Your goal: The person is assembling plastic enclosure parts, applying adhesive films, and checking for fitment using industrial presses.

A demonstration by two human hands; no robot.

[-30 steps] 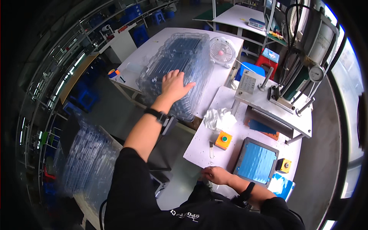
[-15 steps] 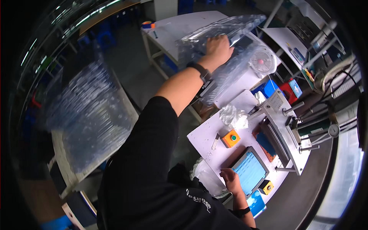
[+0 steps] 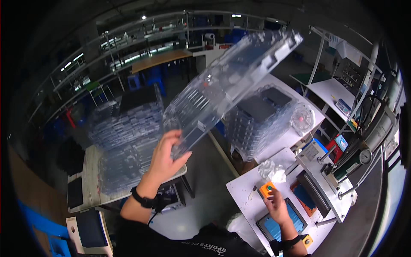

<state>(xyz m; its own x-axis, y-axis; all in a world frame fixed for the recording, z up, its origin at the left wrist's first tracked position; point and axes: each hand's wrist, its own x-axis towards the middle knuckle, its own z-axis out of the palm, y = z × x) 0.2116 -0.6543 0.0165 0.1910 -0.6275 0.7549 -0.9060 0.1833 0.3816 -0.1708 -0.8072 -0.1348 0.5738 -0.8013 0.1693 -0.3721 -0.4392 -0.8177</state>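
My left hand (image 3: 165, 155) is closed on the near end of a clear plastic blister tray (image 3: 214, 92). The tray is held tilted in the air, its far end raised to the right. Above the work table, my right hand (image 3: 278, 208) has its fingers apart and holds nothing I can see. It hovers over a dark-framed fixture with a light-blue surface (image 3: 272, 227), its fingertips close to an orange box with a green button (image 3: 267, 189). Whether they touch the box I cannot tell.
Stacked clear trays (image 3: 261, 118) stand on the far white table beside a small white fan (image 3: 302, 118). More stacked trays (image 3: 124, 128) cover the left table. A press machine (image 3: 319, 180) rises at the right. Crumpled white plastic (image 3: 272, 171) lies near the button box.
My left hand has swung left and nearer from above the far table, bringing the clear tray with it. My right hand has shifted toward the orange button box. The view has turned.
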